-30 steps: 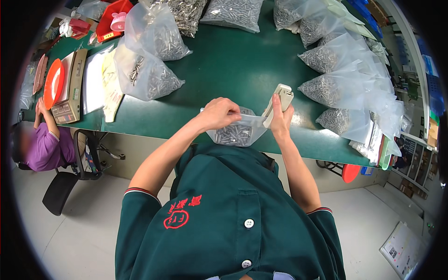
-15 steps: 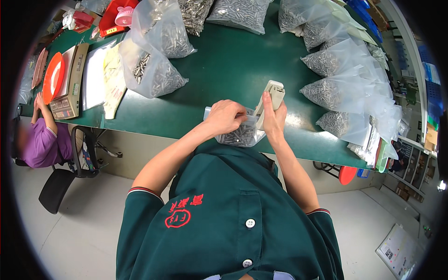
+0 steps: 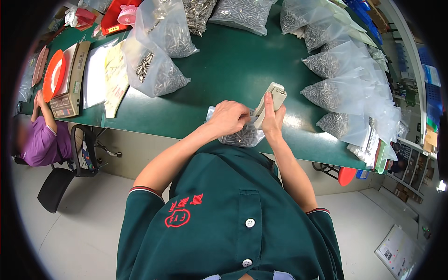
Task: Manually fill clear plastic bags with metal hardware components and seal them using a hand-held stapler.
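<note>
At the table's front edge, close to my body, lies a clear plastic bag (image 3: 243,138) filled with small grey metal pins. The fingers of my left hand (image 3: 228,117) are closed on its upper edge, knuckles up; the fingertips are partly hidden. My right hand (image 3: 272,120) grips a cream-coloured stapler (image 3: 276,93), held tilted with one end up and away from me. The stapler's lower end reaches down to the bag's edge beside my left fingers. Whether its jaws enclose the plastic, I cannot tell.
On the green table (image 3: 233,70), more pin-filled bags stand at left (image 3: 161,77), far back (image 3: 242,16) and in a row at right (image 3: 326,93). A yellow cloth (image 3: 115,79), papers and a box (image 3: 70,93) with an orange tray lie left. A person in purple (image 3: 46,140) sits there.
Both hands keep nearly the same place and grip, shifted slightly right in the picture. The bag's plastic looks a little more gathered under my fingers.
</note>
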The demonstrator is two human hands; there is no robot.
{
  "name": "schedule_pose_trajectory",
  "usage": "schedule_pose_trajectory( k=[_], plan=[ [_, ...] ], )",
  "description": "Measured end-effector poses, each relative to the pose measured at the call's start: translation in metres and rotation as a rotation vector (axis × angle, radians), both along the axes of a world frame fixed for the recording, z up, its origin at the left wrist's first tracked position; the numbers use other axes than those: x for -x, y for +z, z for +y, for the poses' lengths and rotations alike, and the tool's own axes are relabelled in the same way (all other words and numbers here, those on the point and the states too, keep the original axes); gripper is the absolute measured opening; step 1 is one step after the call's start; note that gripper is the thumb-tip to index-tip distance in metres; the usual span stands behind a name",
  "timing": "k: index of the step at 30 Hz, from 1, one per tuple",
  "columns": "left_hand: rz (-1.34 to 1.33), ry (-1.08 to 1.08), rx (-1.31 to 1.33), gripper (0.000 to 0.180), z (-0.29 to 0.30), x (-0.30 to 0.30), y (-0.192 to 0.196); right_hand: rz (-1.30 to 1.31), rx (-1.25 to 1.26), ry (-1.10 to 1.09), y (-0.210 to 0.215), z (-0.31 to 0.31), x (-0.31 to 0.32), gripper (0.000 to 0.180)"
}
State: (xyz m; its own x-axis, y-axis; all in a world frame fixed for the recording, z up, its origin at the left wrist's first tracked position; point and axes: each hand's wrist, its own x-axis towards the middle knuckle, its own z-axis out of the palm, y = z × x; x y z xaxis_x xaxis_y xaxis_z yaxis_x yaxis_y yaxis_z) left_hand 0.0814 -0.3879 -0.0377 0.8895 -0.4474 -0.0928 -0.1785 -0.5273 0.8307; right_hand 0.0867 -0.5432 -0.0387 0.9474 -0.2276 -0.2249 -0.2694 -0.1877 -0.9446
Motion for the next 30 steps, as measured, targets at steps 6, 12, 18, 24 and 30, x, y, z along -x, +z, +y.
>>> schedule_pose_trajectory(
  k=[6, 12, 18, 24, 30],
  plan=[
    [-0.074, -0.031, -0.049, 0.015, 0.001, -0.001, -0.002, -0.030, 0.010, 0.001, -0.009, 0.000, -0.003, 0.037],
    [0.016, 0.018, -0.088, 0.016, 0.045, -0.003, 0.009, -0.013, -0.014, -0.059, -0.007, 0.002, -0.002, 0.038],
    [0.015, 0.050, -0.025, 0.012, 0.044, 0.001, 0.011, 0.036, -0.045, -0.096, -0.007, 0.008, -0.002, 0.040],
    [-0.003, 0.074, 0.060, 0.010, 0.043, 0.004, 0.011, 0.074, -0.038, -0.005, 0.011, 0.040, -0.002, 0.041],
    [0.020, 0.069, 0.115, 0.009, 0.046, 0.004, 0.011, 0.063, -0.072, 0.000, 0.010, 0.051, 0.000, 0.040]
  ],
)
